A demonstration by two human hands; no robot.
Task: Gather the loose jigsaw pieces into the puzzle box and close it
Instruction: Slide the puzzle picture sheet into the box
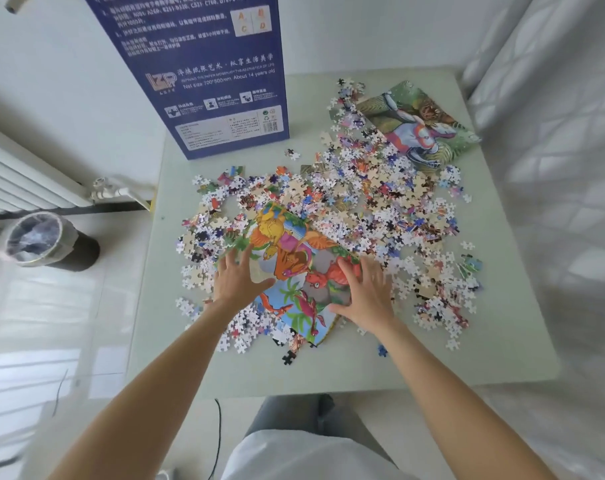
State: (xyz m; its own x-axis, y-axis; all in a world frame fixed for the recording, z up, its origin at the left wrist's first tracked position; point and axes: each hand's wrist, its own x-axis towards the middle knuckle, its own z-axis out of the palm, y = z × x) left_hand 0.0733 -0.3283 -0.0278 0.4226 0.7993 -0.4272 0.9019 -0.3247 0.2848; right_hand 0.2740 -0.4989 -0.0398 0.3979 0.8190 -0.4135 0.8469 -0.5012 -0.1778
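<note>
Several loose jigsaw pieces (370, 206) lie spread over the middle and right of the white table (328, 368). Among them lies a colourful dinosaur picture sheet (294, 258). My left hand (237, 277) rests flat on its left edge, fingers spread. On the sheet's right edge my right hand (367, 292) lies flat as well, fingers apart. Neither hand holds anything. A tall blue puzzle box (204, 71) stands upright at the table's far left. Whether it is open cannot be seen.
A second picture sheet (418, 123) lies at the far right corner, partly under pieces. A radiator (20, 178) and a lined waste bin (41, 240) stand on the floor to the left. White curtains (553, 133) hang to the right.
</note>
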